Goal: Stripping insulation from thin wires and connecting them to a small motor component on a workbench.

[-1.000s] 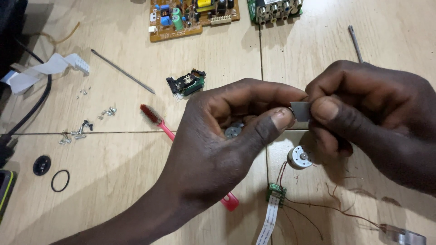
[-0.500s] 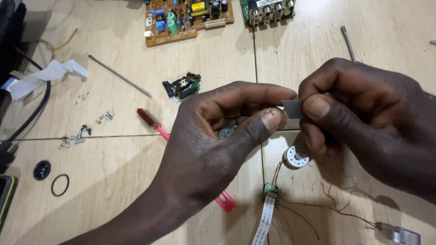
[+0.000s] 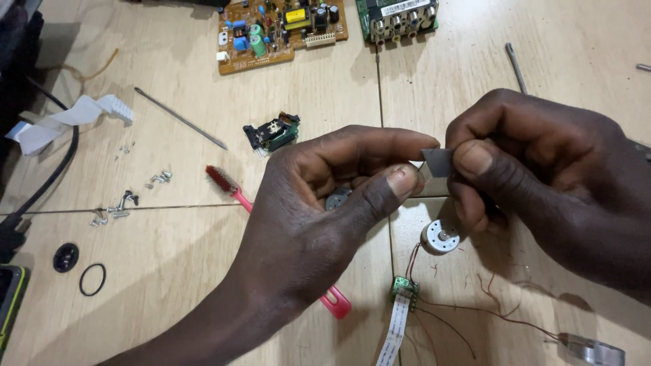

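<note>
Both hands meet over the middle of the wooden bench (image 3: pixel 169 285). The right hand (image 3: pixel 542 183) pinches a small flat grey metal piece (image 3: pixel 437 161) between thumb and forefinger, other fingers curled in. The left hand (image 3: pixel 325 217) is closed loosely, its thumb and forefinger tips touching the piece's left edge.

Just under the right hand lies a small round silver motor (image 3: pixel 441 238) with thin red wires. A pink-handled brush (image 3: pixel 230 188) pokes out from under the left hand. At the top edge sit an orange circuit board (image 3: pixel 281 30) and a green one (image 3: pixel 397 17) bearing a white rectangular label.
</note>
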